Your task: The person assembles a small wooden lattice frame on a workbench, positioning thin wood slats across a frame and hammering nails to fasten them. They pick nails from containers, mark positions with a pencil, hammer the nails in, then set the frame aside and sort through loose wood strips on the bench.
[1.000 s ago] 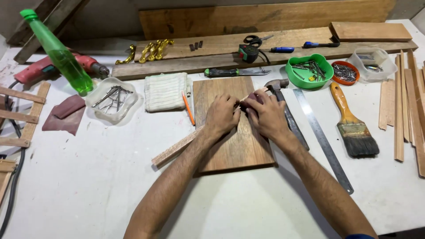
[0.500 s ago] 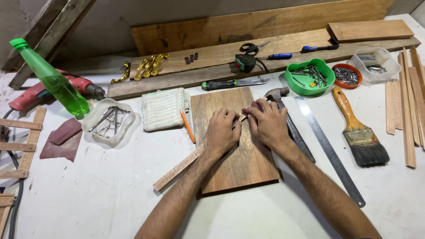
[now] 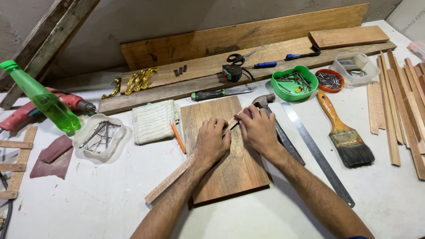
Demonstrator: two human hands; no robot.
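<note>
On the counter [image 3: 88, 208], dead centre, lay a rectangular wooden board [image 3: 230, 172], and across it ran a thin wooden strip [image 3: 170, 182], slanting from the lower left up toward the upper right. The left hand [image 3: 212, 144] sat palm-down on the strip, fingers curled and pressed onto it. The right hand [image 3: 259, 130] met it just beside — fingers closed, pinching the strip's upper end. A hammer [image 3: 283, 139] lay partly under the right hand, with a steel ruler [image 3: 316, 152] beside it and a paintbrush [image 3: 345, 135] further right. Left of the board rested an orange pencil [image 3: 178, 137], a folded cloth [image 3: 152, 120] and a clear tub of nails [image 3: 99, 135] — all apart from the hands.
</note>
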